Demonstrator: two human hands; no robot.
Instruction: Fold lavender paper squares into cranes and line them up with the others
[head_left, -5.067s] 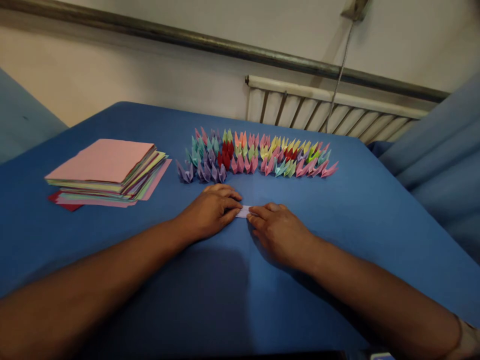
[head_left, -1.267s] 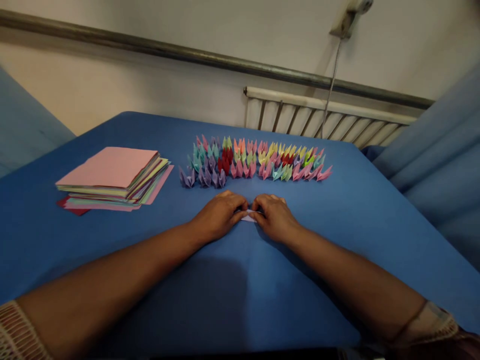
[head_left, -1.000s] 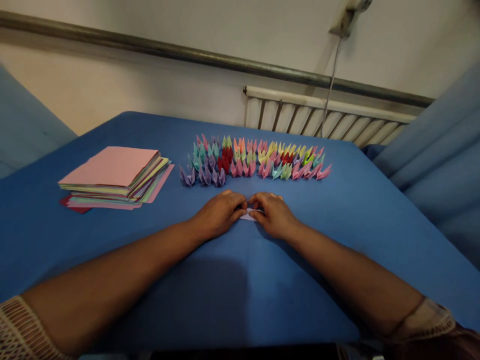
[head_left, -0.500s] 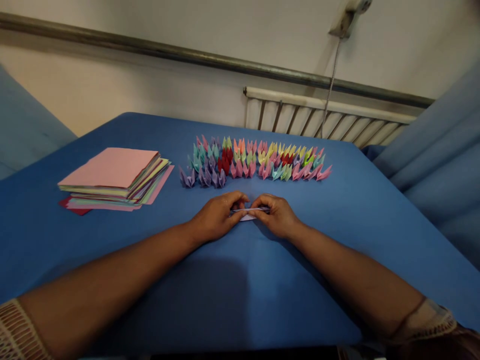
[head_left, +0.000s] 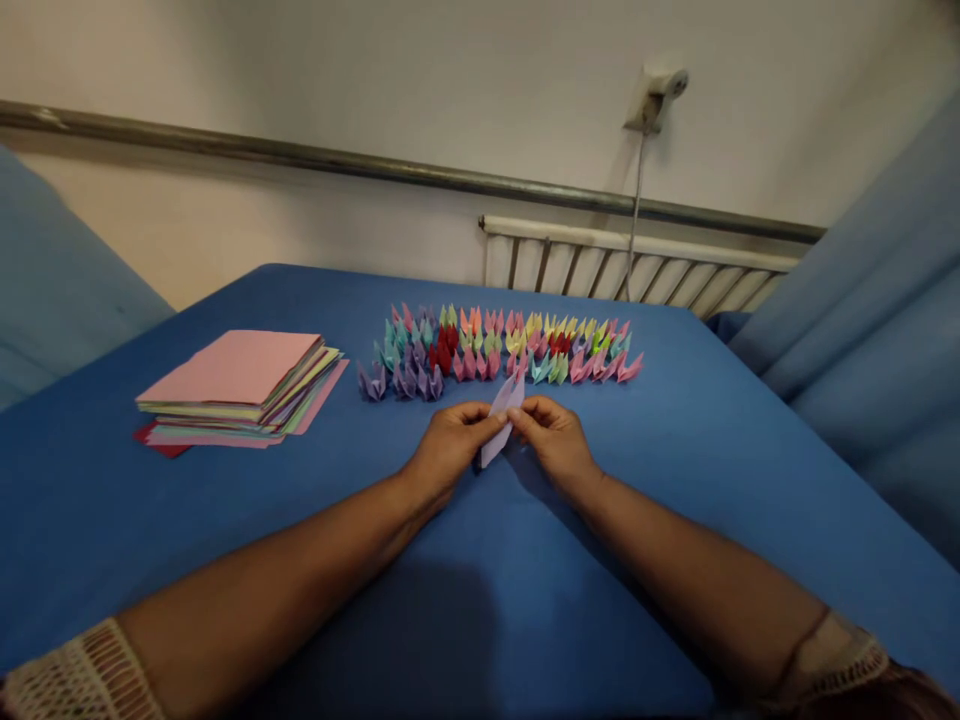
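A folded piece of lilac origami paper (head_left: 501,422) stands tilted between my hands, its long narrow shape pointing up and slightly right. My left hand (head_left: 455,442) pinches its left edge between thumb and fingers. On the other side, my right hand (head_left: 553,440) grips it too, with the thumb pressed on the paper's face. Just beyond are rows of small folded paper cranes (head_left: 474,366) in pink, purple, teal, red, yellow and green. The fingers behind the paper are partly hidden.
A stack of coloured square paper (head_left: 232,370) lies on the left of the blue-covered table (head_left: 360,590). Behind the table are a white radiator (head_left: 570,262), a metal pipe (head_left: 330,158) and a wall socket with a cord (head_left: 651,100). Blue curtains (head_left: 885,290) hang at both sides.
The lilac paper has turned from lying nearly flat and crosswise to standing upright with its face toward me. Both hands still hold it. The view has tilted upward.
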